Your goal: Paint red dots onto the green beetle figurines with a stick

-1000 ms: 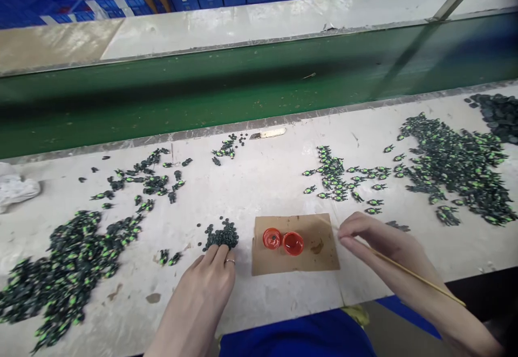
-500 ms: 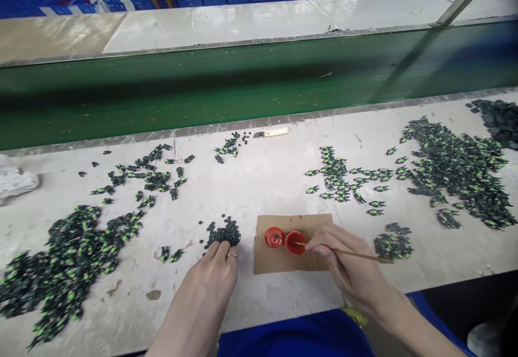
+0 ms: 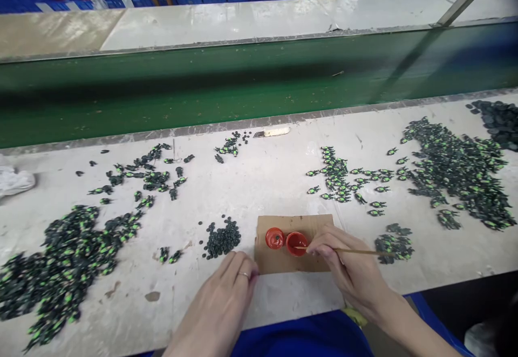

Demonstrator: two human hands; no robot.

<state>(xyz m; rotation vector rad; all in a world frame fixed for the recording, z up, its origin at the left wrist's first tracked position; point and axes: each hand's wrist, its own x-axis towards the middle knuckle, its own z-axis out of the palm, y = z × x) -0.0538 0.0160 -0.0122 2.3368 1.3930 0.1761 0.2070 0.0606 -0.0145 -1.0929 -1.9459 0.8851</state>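
My right hand [image 3: 348,270] pinches a stick [image 3: 356,251] dipped in the red cup [image 3: 296,243], left hand [image 3: 226,303] flat, holding nothing; small dark pile [image 3: 222,239] unpainted, green-marked heaps [image 3: 457,168] judged done.

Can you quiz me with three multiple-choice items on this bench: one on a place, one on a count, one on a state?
1. Where do the red paint pots sit?
A. on the cardboard piece
B. on the green conveyor belt
C. in a blue crate

2. How many red pots are there?
A. one
B. two
C. four

3. What is the right hand doing?
A. lying flat and empty
B. holding a thin stick with its tip at a pot
C. gripping a knife

Answers: 1 A, both pots rest on the brown card. 2 B, two stand side by side. 3 B, the fingers pinch the stick, whose tip reaches the right-hand pot.
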